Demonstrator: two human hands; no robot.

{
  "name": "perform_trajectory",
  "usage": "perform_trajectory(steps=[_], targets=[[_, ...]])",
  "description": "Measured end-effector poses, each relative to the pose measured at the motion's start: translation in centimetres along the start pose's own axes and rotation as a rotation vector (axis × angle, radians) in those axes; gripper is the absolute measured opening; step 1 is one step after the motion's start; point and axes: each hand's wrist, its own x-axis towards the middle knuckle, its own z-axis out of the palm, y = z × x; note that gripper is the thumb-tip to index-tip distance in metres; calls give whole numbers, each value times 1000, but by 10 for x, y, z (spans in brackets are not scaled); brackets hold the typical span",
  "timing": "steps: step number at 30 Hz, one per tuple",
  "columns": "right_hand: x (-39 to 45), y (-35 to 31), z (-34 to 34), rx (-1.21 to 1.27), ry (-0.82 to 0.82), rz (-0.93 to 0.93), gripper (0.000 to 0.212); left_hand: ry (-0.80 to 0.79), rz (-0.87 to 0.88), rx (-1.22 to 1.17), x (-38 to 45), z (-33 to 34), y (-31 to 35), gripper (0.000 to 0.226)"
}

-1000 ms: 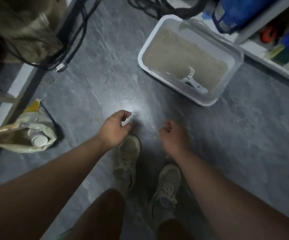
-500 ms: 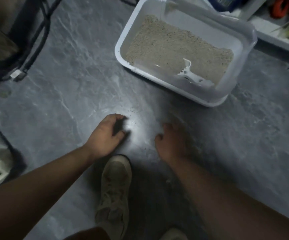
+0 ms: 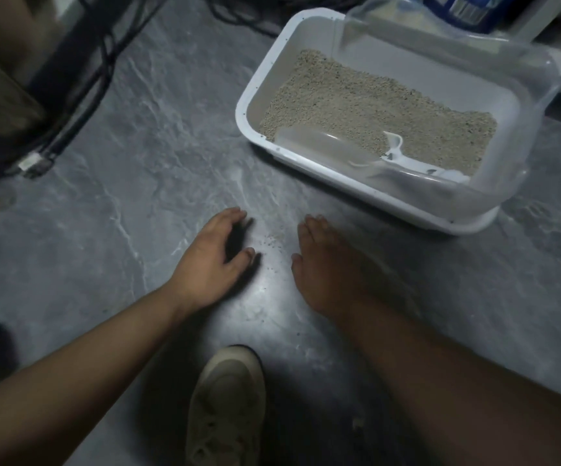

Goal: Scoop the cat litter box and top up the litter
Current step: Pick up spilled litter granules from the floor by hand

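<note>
A white litter box point(image 3: 253, 92) with a clear plastic hood rim point(image 3: 494, 58) stands on the grey floor at the upper right. Beige litter point(image 3: 356, 102) fills it. A white slotted scoop point(image 3: 406, 156) lies in the litter near the box's front wall. A few spilled litter grains point(image 3: 274, 239) lie on the floor between my hands. My left hand point(image 3: 213, 260) hovers low over the floor, fingers loosely curved, holding nothing. My right hand point(image 3: 322, 264) is beside it, fingers relaxed and pointing toward the box, also holding nothing.
Black cables point(image 3: 80, 95) with a plug point(image 3: 32, 163) trail along the floor at the upper left beside dark furniture. A blue bag point(image 3: 467, 10) stands behind the box. My shoe point(image 3: 227, 405) is on the floor below my hands.
The view has dropped closer to the floor and the box. Both hands have come down toward the spilled grains; the litter bag at the left has left the view.
</note>
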Motion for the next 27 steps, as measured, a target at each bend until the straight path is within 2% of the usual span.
perform_trajectory(steps=[3, 8, 15, 19, 21, 24, 25, 27], targets=[[9, -8, 0, -1, -1, -47, 58, 11, -5, -13, -5, -5, -8, 71], [4, -18, 2, -54, -139, -97, 64, 53, -24, -97, -12, -2, -13, 64], [22, -26, 7, -18, -36, -83, 60, 32, 25, -121, -7, -1, -10, 66], [26, -30, 6, -18, -61, -114, 57, 48, -16, -184, -7, -1, -10, 65], [21, -25, 2, -27, -57, -80, 59, 52, -31, -253, -8, 2, -10, 65], [9, -14, -3, -44, -79, -32, 56, 11, -23, -225, -10, 9, -9, 69], [4, -11, -4, -42, -77, -12, 52, -20, -74, -333, -10, 11, -7, 68], [-3, -4, -4, 8, -7, 43, 40, -27, -259, -802, -9, 12, 3, 60]])
